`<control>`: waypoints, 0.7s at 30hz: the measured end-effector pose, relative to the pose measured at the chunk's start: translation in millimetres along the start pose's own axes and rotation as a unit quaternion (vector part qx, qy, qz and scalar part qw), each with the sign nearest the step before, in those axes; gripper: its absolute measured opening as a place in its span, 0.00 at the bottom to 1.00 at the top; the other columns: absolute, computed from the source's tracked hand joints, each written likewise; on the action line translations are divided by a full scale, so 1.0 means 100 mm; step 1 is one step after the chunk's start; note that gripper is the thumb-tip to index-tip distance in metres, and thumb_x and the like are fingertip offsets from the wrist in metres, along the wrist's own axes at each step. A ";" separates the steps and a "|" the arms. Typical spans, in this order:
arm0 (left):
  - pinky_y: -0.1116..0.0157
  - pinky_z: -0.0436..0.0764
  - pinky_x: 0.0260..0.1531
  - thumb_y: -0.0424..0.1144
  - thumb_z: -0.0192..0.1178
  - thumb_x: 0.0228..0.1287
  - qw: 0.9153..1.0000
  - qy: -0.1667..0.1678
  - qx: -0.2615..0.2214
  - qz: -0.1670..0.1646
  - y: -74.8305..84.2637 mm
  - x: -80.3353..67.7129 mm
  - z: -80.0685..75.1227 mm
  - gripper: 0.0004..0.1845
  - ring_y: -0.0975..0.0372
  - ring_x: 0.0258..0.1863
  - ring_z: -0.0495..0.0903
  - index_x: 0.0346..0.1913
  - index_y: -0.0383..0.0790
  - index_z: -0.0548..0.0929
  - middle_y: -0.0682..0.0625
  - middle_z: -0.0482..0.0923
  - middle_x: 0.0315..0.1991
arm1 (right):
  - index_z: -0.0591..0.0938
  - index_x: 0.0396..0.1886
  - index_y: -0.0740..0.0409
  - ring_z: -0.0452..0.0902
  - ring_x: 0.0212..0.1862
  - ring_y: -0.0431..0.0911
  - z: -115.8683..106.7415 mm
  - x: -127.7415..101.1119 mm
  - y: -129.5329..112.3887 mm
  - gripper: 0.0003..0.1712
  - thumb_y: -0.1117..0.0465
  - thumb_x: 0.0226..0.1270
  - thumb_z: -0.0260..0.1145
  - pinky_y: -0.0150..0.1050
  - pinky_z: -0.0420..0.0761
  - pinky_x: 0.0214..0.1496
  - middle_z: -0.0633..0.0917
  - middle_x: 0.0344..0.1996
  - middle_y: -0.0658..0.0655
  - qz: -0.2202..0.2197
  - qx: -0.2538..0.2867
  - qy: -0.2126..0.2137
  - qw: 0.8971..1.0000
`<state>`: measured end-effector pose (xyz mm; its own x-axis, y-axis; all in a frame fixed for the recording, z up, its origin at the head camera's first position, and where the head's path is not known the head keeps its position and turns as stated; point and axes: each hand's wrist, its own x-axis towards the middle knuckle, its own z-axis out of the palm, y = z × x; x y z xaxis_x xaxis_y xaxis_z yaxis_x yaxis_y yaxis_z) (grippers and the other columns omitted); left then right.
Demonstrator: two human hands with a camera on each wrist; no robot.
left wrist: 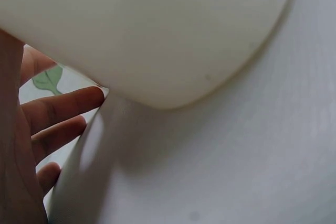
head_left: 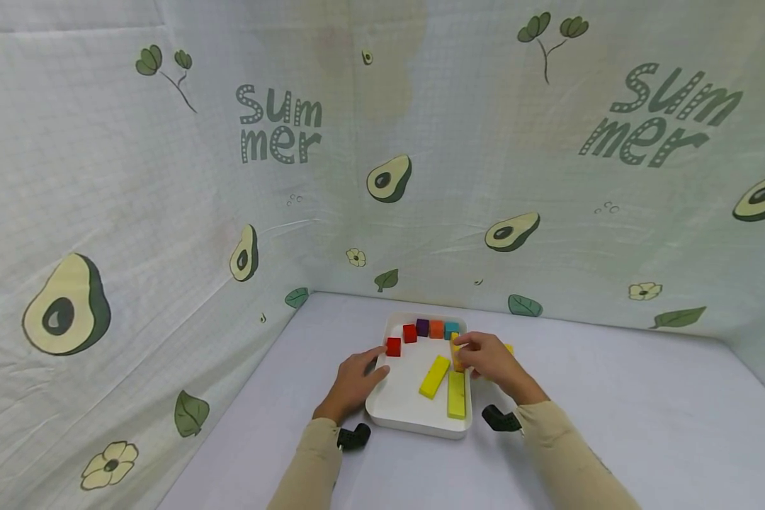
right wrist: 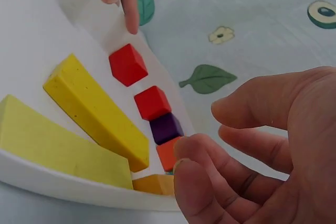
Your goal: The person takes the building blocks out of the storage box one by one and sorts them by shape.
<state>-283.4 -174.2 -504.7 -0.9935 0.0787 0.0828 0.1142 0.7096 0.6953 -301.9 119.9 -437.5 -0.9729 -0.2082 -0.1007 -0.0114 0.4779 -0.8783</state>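
One amber block lies along the right edge of the tray; probably light, stiff, best pinched across its long sides. Right hand, loosely curled near it, grips nothing; left hand, fingers spread, empty, at left edge.

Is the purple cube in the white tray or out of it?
In: the head view shows the purple cube inside the white tray, between a red cube and the orange cube.
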 end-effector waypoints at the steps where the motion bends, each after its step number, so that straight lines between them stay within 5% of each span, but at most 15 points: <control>1: 0.36 0.63 0.65 0.55 0.57 0.71 1.000 0.000 -0.001 0.000 0.00 0.00 0.00 0.28 0.46 0.69 0.64 0.72 0.59 0.72 0.49 0.69 0.70 | 0.78 0.61 0.64 0.80 0.40 0.54 0.02 0.01 -0.01 0.22 0.63 0.69 0.64 0.40 0.84 0.38 0.84 0.41 0.61 -0.007 0.002 -0.004 1.000; 8: 0.37 0.64 0.65 0.55 0.57 0.71 1.000 0.001 0.004 0.007 0.01 0.00 -0.01 0.27 0.46 0.69 0.65 0.72 0.58 0.73 0.49 0.70 0.70 | 0.79 0.60 0.63 0.79 0.37 0.52 0.18 0.06 -0.06 0.22 0.64 0.68 0.66 0.42 0.85 0.41 0.82 0.41 0.57 -0.026 -0.009 -0.014 1.000; 21: 0.37 0.64 0.65 0.54 0.57 0.72 1.000 -0.005 0.012 0.003 0.03 -0.02 -0.04 0.28 0.47 0.69 0.64 0.72 0.57 0.72 0.49 0.69 0.70 | 0.80 0.61 0.58 0.77 0.43 0.50 0.29 0.10 -0.10 0.25 0.64 0.63 0.71 0.45 0.84 0.47 0.81 0.49 0.58 -0.012 -0.128 -0.016 0.992</control>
<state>-280.9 -174.8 -499.7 -0.9928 0.0901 0.0787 0.1196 0.7254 0.6779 -305.0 88.2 -443.8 -0.9638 -0.2477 -0.0988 -0.0975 0.6721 -0.7340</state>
